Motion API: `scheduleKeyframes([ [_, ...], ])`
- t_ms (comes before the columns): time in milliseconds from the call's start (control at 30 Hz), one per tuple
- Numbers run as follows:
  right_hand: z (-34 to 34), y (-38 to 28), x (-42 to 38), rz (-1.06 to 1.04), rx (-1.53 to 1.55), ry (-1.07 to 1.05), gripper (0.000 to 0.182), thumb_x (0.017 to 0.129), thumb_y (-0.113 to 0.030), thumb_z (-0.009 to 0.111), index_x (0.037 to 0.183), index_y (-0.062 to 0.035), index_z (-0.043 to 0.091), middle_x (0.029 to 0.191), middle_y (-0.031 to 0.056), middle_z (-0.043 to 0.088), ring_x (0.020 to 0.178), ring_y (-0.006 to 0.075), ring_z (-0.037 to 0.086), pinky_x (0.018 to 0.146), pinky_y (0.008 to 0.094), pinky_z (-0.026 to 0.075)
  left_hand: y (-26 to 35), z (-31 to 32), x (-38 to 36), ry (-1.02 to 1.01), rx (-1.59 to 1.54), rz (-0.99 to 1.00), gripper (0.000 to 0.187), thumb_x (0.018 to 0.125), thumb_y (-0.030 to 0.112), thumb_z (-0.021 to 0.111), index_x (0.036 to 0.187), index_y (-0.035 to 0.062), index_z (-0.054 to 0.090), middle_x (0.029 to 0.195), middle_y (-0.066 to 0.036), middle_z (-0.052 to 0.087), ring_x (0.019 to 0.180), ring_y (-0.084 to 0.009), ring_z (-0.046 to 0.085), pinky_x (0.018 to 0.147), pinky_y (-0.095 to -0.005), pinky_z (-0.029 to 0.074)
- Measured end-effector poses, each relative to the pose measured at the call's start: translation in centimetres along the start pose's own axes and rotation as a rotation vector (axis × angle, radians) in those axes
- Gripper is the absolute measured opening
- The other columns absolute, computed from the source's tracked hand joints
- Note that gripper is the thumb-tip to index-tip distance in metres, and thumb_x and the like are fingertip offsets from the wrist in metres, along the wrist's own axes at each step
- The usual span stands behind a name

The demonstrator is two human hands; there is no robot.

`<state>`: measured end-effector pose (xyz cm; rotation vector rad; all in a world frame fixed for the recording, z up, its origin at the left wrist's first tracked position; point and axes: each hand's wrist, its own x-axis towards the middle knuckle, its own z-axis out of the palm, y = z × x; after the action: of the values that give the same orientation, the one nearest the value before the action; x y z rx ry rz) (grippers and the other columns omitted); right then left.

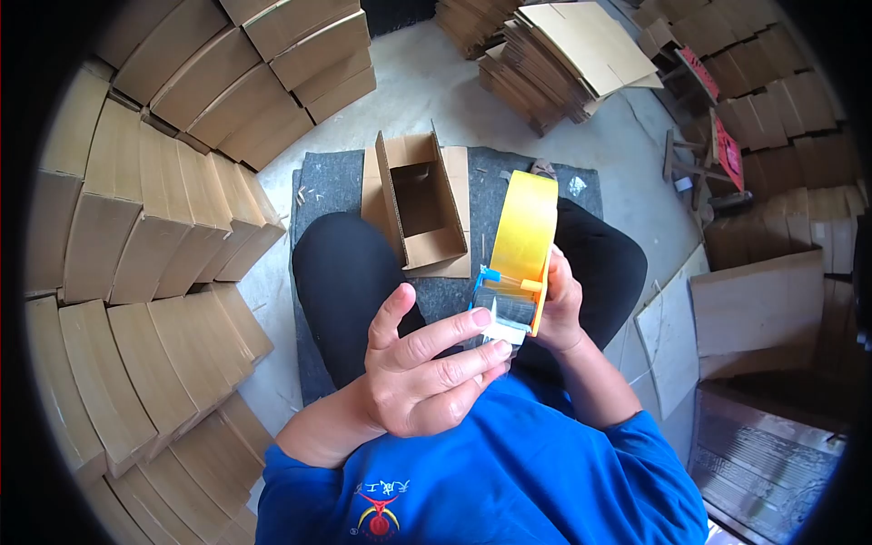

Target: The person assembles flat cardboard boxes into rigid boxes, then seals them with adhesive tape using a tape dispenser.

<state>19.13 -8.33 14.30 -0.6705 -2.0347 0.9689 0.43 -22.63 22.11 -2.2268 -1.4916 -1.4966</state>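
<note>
A tape dispenser with a large yellow tape roll is held above my lap. My right hand is wrapped round its orange side, with part of the fingers hidden behind it. My left hand reaches to the dispenser's lower end, two fingertips resting on the clear tape there and the thumb spread away. Beyond my knees an open cardboard box stands on a dark mat, its flaps raised.
Stacked cardboard boxes rise along the left. Flattened cartons are piled at the back. More cartons and a wooden stool with red pieces stand on the right. My bent legs flank the open box.
</note>
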Motion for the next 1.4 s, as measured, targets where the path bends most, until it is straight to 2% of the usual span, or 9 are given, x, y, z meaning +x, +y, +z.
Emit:
scheduleKeyframes([
  [300, 1.8, -2.2, -0.8, 0.374, 0.423, -0.03, 0.062, 0.069, -0.019, 0.095, 0.116, -0.0047, 0.056, 0.113, 0.0065, 0.067, 0.105, 0.013, 0.064, 0.095, 0.0295, 0.051, -1.8, 4.1, -2.0, 0.31, 0.411, 0.079, 0.013, 0.086, 0.026, 0.077, 0.087, 0.0292, 0.064, 0.116, 0.008, 0.06, 0.12, -0.0166, 0.045, 0.112, -0.0477, 0.027],
  [700, -0.7, 0.1, 0.0, 0.426, 0.456, 0.175, 0.058, 0.075, -0.009, 0.089, 0.119, -0.0041, 0.052, 0.112, 0.0077, 0.067, 0.103, 0.0153, 0.066, 0.093, 0.0319, 0.054, -3.4, 4.7, -3.1, 0.023, 0.333, -0.083, 0.028, 0.072, 0.009, 0.077, 0.095, 0.0251, 0.077, 0.113, 0.0, 0.063, 0.114, -0.0246, 0.053, 0.11, -0.0487, 0.029],
  [833, -2.3, 0.9, 0.8, 0.404, 0.495, 0.232, 0.06, 0.074, -0.009, 0.09, 0.121, -0.0041, 0.052, 0.114, 0.0072, 0.066, 0.104, 0.0161, 0.065, 0.092, 0.0329, 0.055, -4.2, 6.1, -3.0, 0.093, 0.057, -0.503, 0.049, 0.079, 0.008, 0.078, 0.125, 0.0056, 0.062, 0.137, -0.018, 0.05, 0.125, -0.0333, 0.048, 0.106, -0.045, 0.038],
  [933, -3.5, 0.8, 1.9, 0.371, 0.466, 0.253, 0.059, 0.074, -0.012, 0.09, 0.119, -0.0045, 0.054, 0.112, 0.0052, 0.066, 0.102, 0.0146, 0.065, 0.092, 0.0308, 0.054, -7.5, 7.4, -3.5, 0.191, -0.096, -0.941, 0.081, 0.089, 0.016, 0.073, 0.153, 0.0007, 0.027, 0.157, -0.024, 0.025, 0.147, -0.0381, 0.027, 0.121, -0.044, 0.024],
  [1000, -3.6, 1.1, 2.6, 0.361, 0.43, 0.28, 0.059, 0.074, -0.014, 0.09, 0.119, -0.0045, 0.054, 0.11, 0.0047, 0.066, 0.1, 0.0133, 0.064, 0.09, 0.0295, 0.053, -10.1, 9.1, -3.1, 0.23, -0.087, -1.127, 0.088, 0.089, 0.026, 0.074, 0.154, -0.0014, 0.022, 0.159, -0.028, 0.02, 0.149, -0.0391, 0.021, 0.122, -0.0445, 0.02],
  [1100, -3.1, 1.6, 2.8, 0.418, 0.466, 0.294, 0.058, 0.075, -0.017, 0.091, 0.119, -0.0042, 0.055, 0.108, 0.0038, 0.066, 0.096, 0.012, 0.063, 0.087, 0.0279, 0.053, -12.3, 12.4, -1.9, 0.071, 0.213, -1.064, 0.111, 0.081, 0.055, 0.076, 0.157, 0.0036, 0.014, 0.16, -0.033, 0.012, 0.151, -0.0459, 0.01, 0.121, -0.0566, 0.015],
  [1167, -2.6, 1.7, 2.8, 0.443, 0.555, 0.313, 0.059, 0.075, -0.018, 0.09, 0.121, -0.0035, 0.056, 0.108, 0.0038, 0.066, 0.097, 0.0123, 0.064, 0.088, 0.0281, 0.052, -13.0, 13.8, -0.5, -0.121, 0.376, -1.232, 0.113, 0.079, 0.056, 0.076, 0.159, 0.0082, 0.012, 0.161, -0.032, 0.01, 0.152, -0.0449, 0.01, 0.12, -0.0579, 0.015],
  [1300, -2.9, 1.2, 2.2, 0.455, 0.616, 0.257, 0.064, 0.075, -0.017, 0.09, 0.126, -0.0027, 0.055, 0.114, 0.0057, 0.066, 0.102, 0.0137, 0.064, 0.09, 0.0294, 0.052, -14.5, 15.5, -0.6, -0.273, 0.399, -1.346, 0.114, 0.078, 0.051, 0.079, 0.16, 0.0114, 0.009, 0.165, -0.025, 0.007, 0.153, -0.0391, 0.012, 0.122, -0.0519, 0.019],
  [1400, -3.7, 1.4, 1.6, 0.485, 0.6, 0.233, 0.067, 0.073, -0.014, 0.091, 0.128, -0.0028, 0.054, 0.117, 0.0065, 0.065, 0.106, 0.0153, 0.063, 0.092, 0.0305, 0.052, -15.2, 16.6, -1.3, -0.301, 0.412, -1.309, 0.101, 0.086, 0.03, 0.075, 0.161, 0.0117, 0.01, 0.165, -0.024, 0.007, 0.152, -0.0363, 0.018, 0.121, -0.0469, 0.026],
])
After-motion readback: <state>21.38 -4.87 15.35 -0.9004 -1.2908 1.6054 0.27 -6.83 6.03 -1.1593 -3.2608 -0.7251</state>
